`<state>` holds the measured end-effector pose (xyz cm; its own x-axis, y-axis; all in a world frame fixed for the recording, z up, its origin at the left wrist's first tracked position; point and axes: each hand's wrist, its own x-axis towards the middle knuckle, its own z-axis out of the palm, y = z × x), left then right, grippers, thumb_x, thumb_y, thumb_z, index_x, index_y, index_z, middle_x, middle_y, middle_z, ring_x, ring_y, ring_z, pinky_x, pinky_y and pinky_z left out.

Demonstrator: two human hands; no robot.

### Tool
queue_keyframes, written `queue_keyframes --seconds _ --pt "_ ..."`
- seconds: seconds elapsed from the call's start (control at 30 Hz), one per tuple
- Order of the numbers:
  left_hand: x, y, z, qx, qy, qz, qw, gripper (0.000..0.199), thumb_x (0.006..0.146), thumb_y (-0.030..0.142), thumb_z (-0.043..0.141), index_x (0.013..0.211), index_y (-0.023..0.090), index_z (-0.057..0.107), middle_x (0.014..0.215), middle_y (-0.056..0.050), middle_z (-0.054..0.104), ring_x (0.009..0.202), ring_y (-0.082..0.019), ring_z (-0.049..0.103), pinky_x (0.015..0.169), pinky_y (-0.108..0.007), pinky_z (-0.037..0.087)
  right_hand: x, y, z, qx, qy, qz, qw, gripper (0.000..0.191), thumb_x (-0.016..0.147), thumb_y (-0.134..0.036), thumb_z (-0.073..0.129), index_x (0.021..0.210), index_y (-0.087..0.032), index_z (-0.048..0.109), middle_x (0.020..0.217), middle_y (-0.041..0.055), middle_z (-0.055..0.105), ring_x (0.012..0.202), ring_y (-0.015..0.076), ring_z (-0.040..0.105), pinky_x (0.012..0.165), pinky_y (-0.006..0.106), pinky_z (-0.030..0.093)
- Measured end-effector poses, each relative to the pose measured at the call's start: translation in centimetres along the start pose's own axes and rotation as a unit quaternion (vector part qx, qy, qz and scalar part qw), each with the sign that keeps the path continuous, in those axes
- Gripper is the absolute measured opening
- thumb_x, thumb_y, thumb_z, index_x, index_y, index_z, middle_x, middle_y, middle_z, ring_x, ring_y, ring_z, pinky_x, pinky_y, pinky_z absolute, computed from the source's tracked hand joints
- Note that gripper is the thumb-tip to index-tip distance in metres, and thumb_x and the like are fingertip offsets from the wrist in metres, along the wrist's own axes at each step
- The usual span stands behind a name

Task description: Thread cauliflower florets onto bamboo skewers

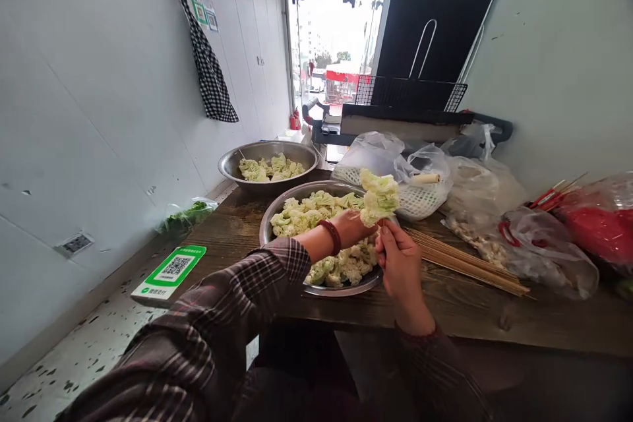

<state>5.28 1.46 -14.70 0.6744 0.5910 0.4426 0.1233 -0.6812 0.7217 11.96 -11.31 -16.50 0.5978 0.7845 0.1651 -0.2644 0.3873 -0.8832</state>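
My right hand (401, 262) is closed in a pinch on a thin wooden skewer (381, 223), just under the pale cauliflower pieces (380, 196) threaded on its upper end. My left hand (352, 227), with a dark red bangle at the wrist, reaches across to the base of these pieces. Its fingers are hidden behind the cauliflower and my right hand. Beneath both hands stands a metal bowl (266, 232) filled with loose cauliflower florets (309, 216).
A second metal bowl (227, 168) with cauliflower stands behind on the left. Right of the near bowl lie bundled wooden skewers (467, 262), several plastic bags (482, 191) and a white basket (420, 201). A green QR-code sign (171, 271) and bagged leafy greens (190, 212) are at left.
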Motion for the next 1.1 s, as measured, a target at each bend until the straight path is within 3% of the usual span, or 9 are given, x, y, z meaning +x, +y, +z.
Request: queue_keyframes --seconds 0.1,0.17,0.27,0.33,0.43,0.53,0.67,0.9,1.1 --pt "-0.2 0.7 -2.9 0.044 0.006 -0.004 0.999 0.01 0.072 0.013 0.07 0.074 0.02 0.064 0.079 -0.006 0.063 0.087 -0.023 0.062 0.08 -0.032 0.047 -0.1 -0.1 0.1 -0.014 0.001 0.003 1.0 0.041 0.076 -0.048 0.076 0.101 -0.016 0.074 0.055 -0.0073 0.05 0.044 0.0049 0.036 0.038 0.018 0.027" --pt "-0.5 1.0 -4.9 0.072 0.043 -0.028 0.996 0.014 0.073 0.014 0.07 0.066 0.019 0.059 0.073 -0.003 0.059 0.079 -0.019 0.062 0.073 -0.029 0.048 -0.1 -0.2 0.0 -0.023 -0.006 0.007 1.0 0.041 0.076 -0.049 0.076 0.1 -0.015 0.074 0.055 -0.0075 0.049 0.043 0.0048 0.035 0.038 0.018 0.027" --pt "-1.4 1.1 -7.4 -0.061 0.124 -0.122 0.983 0.014 0.078 0.022 0.07 0.071 0.017 0.058 0.061 0.002 0.055 0.057 -0.013 0.057 0.056 -0.024 0.044 0.0 -0.3 -0.2 -0.042 -0.038 0.023 0.998 0.042 0.075 -0.049 0.076 0.101 -0.015 0.074 0.055 -0.0071 0.05 0.043 0.0048 0.035 0.038 0.018 0.026" --pt "-2.1 1.0 -8.4 -0.227 0.171 -0.166 0.944 0.014 0.079 0.024 0.071 0.081 0.015 0.061 0.062 0.003 0.057 0.052 -0.011 0.058 0.052 -0.023 0.045 0.0 -0.3 -0.3 -0.07 -0.071 0.033 0.995 0.042 0.077 -0.049 0.076 0.101 -0.015 0.075 0.054 -0.0066 0.051 0.042 0.0051 0.036 0.038 0.018 0.027" --pt "-3.0 0.7 -9.2 -0.399 0.222 -0.191 0.869 0.017 0.074 0.017 0.078 0.082 0.012 0.063 0.069 0.0 0.064 0.057 -0.009 0.063 0.061 -0.024 0.053 -0.1 -0.4 -0.5 -0.134 -0.113 0.037 0.984 0.044 0.078 -0.051 0.073 0.103 -0.014 0.076 0.053 -0.0055 0.053 0.04 0.006 0.038 0.038 0.02 0.03" --pt "-3.4 0.1 -9.4 -0.468 0.257 -0.205 0.82 0.016 0.072 0.009 0.079 0.077 0.01 0.064 0.074 -0.003 0.069 0.063 -0.009 0.066 0.066 -0.021 0.054 -0.2 -0.2 -0.6 -0.186 -0.134 0.033 0.973 0.047 0.079 -0.052 0.072 0.106 -0.014 0.077 0.053 -0.0042 0.054 0.041 0.0076 0.04 0.038 0.021 0.032" --pt "-3.8 -0.7 -9.4 -0.5 0.298 -0.201 0.788 0.014 0.074 0.006 0.076 0.08 0.011 0.064 0.072 -0.004 0.071 0.066 -0.011 0.07 0.068 -0.022 0.054 -0.2 0.3 -0.8 -0.25 -0.17 0.013 0.953 0.047 0.083 -0.05 0.069 0.111 -0.013 0.077 0.054 -0.0034 0.056 0.044 0.0093 0.043 0.042 0.023 0.034" --pt "-4.9 -0.5 -9.3 -0.493 0.277 -0.214 0.797 0.012 0.081 0.017 0.075 0.086 0.011 0.066 0.068 -0.005 0.072 0.058 -0.011 0.067 0.064 -0.023 0.052 0.5 0.4 -0.8 -0.354 -0.173 -0.03 0.919 0.037 0.086 -0.044 0.067 0.107 -0.017 0.08 0.056 -0.0003 0.062 0.05 0.0137 0.053 0.051 0.028 0.042" --pt "-5.2 -0.2 -9.3 -0.495 0.263 -0.224 0.797 0.017 0.078 0.022 0.079 0.083 0.012 0.067 0.071 -0.005 0.073 0.064 -0.01 0.068 0.062 -0.019 0.047 0.8 0.3 -0.9 -0.343 -0.147 -0.058 0.926 0.032 0.086 -0.04 0.066 0.103 -0.018 0.081 0.053 -0.002 0.058 0.05 0.0144 0.052 0.05 0.028 0.043"
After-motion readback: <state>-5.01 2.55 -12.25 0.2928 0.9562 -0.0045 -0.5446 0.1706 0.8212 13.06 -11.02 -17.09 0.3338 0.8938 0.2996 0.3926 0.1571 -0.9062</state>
